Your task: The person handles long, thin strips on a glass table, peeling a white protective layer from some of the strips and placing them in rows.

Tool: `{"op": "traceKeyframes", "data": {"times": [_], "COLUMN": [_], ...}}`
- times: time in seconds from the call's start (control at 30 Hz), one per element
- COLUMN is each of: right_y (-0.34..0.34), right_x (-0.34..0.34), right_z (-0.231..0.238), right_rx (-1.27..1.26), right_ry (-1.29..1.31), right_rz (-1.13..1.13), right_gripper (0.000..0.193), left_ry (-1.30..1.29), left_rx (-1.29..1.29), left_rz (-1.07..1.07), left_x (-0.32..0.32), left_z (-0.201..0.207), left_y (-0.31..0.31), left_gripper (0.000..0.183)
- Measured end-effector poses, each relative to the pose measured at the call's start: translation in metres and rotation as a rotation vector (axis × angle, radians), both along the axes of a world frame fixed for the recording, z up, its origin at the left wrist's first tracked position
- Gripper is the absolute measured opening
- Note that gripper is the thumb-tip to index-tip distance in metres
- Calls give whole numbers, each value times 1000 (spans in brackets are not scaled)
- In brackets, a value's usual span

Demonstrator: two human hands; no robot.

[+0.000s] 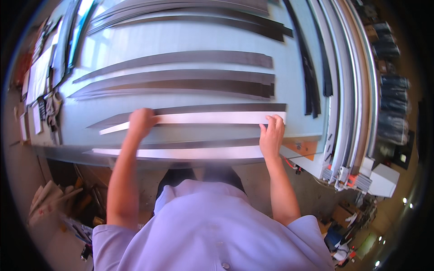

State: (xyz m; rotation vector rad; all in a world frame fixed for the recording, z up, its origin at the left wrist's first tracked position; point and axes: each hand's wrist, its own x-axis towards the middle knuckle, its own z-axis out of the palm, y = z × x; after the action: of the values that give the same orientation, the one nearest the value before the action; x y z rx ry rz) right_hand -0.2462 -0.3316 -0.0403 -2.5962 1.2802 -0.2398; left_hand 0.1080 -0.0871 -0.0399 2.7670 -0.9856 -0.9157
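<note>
I see the left hand (141,121) curled loosely on the long white strip (203,118) near the tabletop's (190,40) front edge, while the right hand (272,135) presses its square right end, fingers (271,121) spread flat, gripping nothing I can make out. The strip rests on a dark strip (217,109). Another white-and-dark pair (181,152) lies at the front edge; bare dark strips (181,83) farther back look undone.
</note>
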Motion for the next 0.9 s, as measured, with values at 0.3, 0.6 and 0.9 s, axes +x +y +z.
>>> {"op": "traceKeyframes", "data": {"times": [0.3, 0.6, 0.9], "right_y": [-12, -14, -15], "right_x": [30, 31, 30], "right_z": [-21, -22, -26], "right_rx": [551, 577, 527], "right_ry": [-165, -113, -75], "right_rz": [-107, -142, -129], "right_gripper": [34, 33, 29], "left_ry": [-57, -9, 18], "left_rx": [-88, 10, 41], "left_rz": [-41, 222, 212], "left_x": [34, 128, 135], "left_z": [16, 39, 34], "left_y": [34, 130, 130], "left_gripper": [26, 32, 31]}}
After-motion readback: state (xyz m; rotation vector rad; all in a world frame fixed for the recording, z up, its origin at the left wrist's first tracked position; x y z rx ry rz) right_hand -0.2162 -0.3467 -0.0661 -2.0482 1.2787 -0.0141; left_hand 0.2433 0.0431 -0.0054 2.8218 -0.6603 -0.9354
